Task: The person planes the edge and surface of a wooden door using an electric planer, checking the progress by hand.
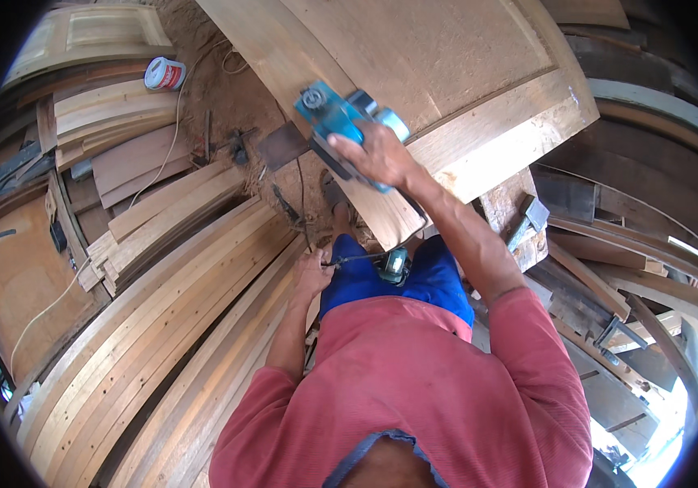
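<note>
The teal power tool sits on or just over the long side member of the panelled wooden door, towards the end nearest the person; blur hides the exact contact. The right hand is wrapped round its top, arm stretched out, probably so that pressure and steering both come from above. The left hand, beside the knee, is curled about a dark cord (held low, it seems, to keep slack off the wood). The tool's casing looks hard and boxy; the door has a smooth, pale frame round a duller, dusty panel. A second teal tool shows between the thighs. To the right, a hammer-like tool lies on a scuffed wooden surface. To the left, long planks are stacked lengthwise, likely for tidiness, with a white-and-red bucket farther off
</note>
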The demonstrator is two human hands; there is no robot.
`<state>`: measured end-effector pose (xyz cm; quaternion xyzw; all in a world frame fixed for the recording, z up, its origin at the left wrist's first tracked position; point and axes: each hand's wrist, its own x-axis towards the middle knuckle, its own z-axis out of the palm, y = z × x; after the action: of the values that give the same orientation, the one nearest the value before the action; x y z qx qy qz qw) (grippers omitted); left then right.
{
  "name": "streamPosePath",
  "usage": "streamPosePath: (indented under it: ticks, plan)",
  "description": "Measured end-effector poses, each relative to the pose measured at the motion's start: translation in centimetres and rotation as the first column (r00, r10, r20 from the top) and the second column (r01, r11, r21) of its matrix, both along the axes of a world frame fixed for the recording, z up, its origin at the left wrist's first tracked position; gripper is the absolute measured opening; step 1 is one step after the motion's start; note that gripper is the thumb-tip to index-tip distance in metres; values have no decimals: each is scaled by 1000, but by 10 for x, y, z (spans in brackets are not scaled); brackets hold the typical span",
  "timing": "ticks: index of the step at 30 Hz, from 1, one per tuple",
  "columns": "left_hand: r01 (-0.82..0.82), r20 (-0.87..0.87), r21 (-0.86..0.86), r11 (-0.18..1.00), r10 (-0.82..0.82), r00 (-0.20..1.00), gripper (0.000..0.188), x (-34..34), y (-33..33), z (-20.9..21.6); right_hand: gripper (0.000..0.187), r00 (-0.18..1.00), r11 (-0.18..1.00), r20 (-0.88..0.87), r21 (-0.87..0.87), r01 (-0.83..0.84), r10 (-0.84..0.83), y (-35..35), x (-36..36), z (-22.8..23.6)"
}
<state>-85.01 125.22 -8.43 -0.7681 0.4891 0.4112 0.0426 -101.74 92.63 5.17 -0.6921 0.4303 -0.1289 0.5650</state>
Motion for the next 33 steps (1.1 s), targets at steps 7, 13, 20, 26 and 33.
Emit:
streamPosePath:
  ticks: [7,13,20,26,33]
  plan:
    - [18,42,-82,996,-14,999,38,-1,-1,16,66,997,997,31,22,70,-71,-34,32,1]
    - [-62,-9,-9,998,62,998,39,13,17,3,63,1000,997,9,72,8,-8,58,-44,0]
    - [99,-158,66,993,-87,984,47,-14,-9,13,59,996,998,-86,-62,-31,25,223,-167,-11]
    - [25,-191,6,1000,-24,981,48,-17,3,-10,61,982,988,-184,154,-15,43,201,-127,1]
    - [-16,-60,120,993,24,998,49,12,-18,15,67,999,1000,-16,-2,-28,28,99,-18,-7]
